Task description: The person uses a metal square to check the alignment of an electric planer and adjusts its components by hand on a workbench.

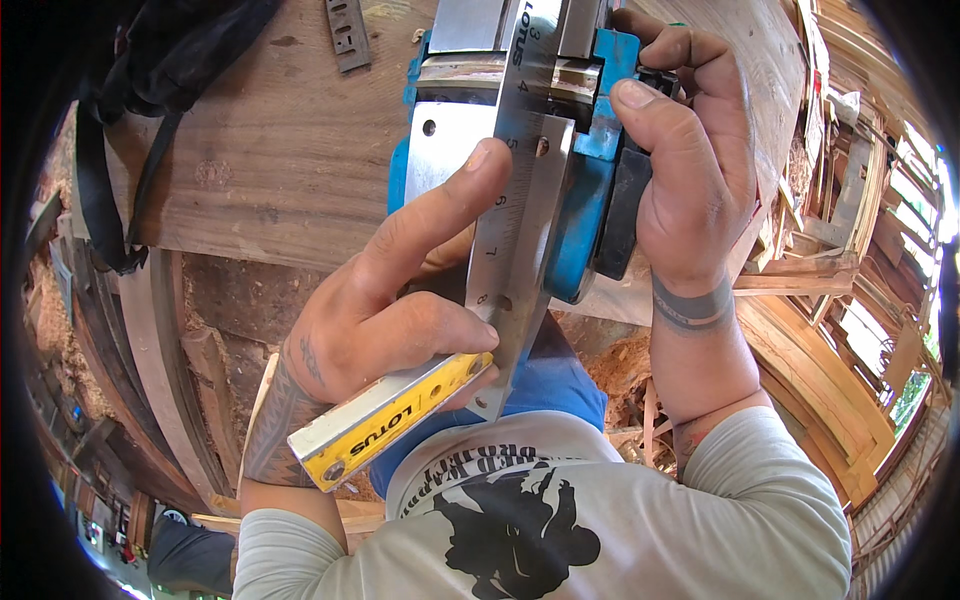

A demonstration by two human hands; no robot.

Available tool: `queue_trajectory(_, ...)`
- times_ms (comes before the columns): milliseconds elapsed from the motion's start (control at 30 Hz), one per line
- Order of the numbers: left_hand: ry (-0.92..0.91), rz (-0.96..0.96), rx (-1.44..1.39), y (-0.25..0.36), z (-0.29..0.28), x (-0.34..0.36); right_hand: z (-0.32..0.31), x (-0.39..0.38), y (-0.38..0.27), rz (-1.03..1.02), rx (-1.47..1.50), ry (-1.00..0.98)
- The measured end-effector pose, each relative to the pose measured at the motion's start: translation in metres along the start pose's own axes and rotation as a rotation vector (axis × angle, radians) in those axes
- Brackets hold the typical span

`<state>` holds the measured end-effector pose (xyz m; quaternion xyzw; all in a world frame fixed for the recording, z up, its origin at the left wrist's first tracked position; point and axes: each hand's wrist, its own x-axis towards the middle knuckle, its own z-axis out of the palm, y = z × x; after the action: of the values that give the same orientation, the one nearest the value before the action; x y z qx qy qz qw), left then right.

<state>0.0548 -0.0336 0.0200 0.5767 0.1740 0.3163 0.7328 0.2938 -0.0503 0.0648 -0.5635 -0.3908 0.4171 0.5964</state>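
Square (pixel 512 225) lies lengthwise along the planer (pixel 440 140) — left hand (pixel 365 325) pinches its handle (pixel 400 412), index extended; right hand (pixel 695 175), half-curled, grips planer's right side.

Square (pixel 490 270): smooth grey metal blade (pixel 520 200) with a soft sheen; smooth handle (pixel 400 415), its yellow face glossy
Planer (pixel 578 230): blue plastic housing, slightly glossy; matt black side part (pixel 625 215); smooth, shiny metal plate (pixel 437 160)
Table (pixel 270 200): matt wood, grain showing
Bag, 10 o'clock (pixel 180 60): dark, creased cloth
Strip, 11 o'clock (pixel 345 38): dull metal
Shirt, 6 o'clock (pixel 650 500): matt, soft-looking cloth
Boards, 4 o'clock (pixel 850 440): bare, matt wood
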Motion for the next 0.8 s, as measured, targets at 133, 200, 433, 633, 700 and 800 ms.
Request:
queue_trajectory(133, -0.006, 0.010, 0.009, -0.002, -0.002, -0.002, 0.001, 0.000, 0.001, -0.006, 0.009, -0.004)
queue_trajectory(200, 0.015, -0.049, -0.004, 0.002, 0.001, -0.002, 0.001, 0.000, 0.001, -0.005, 0.005, 0.004)
queue_trajectory(433, 0.014, -0.085, -0.007, 0.005, -0.001, -0.001, 0.003, 0.000, 0.001, -0.001, 0.058, 0.006)
queue_trajectory(633, 0.029, -0.125, -0.047, 0.009, 0.003, 0.002, -0.002, 0.002, 0.000, 0.006, 0.063, -0.020)
queue_trajectory(700, 0.027, -0.114, -0.060, 0.006, 0.002, 0.001, -0.001, 0.001, 0.001, -0.003, 0.053, -0.015)
queue_trajectory(800, 0.011, -0.070, -0.038, 0.004, 0.001, 0.000, 0.017, 0.001, -0.010, 0.045, 0.006, 0.064)
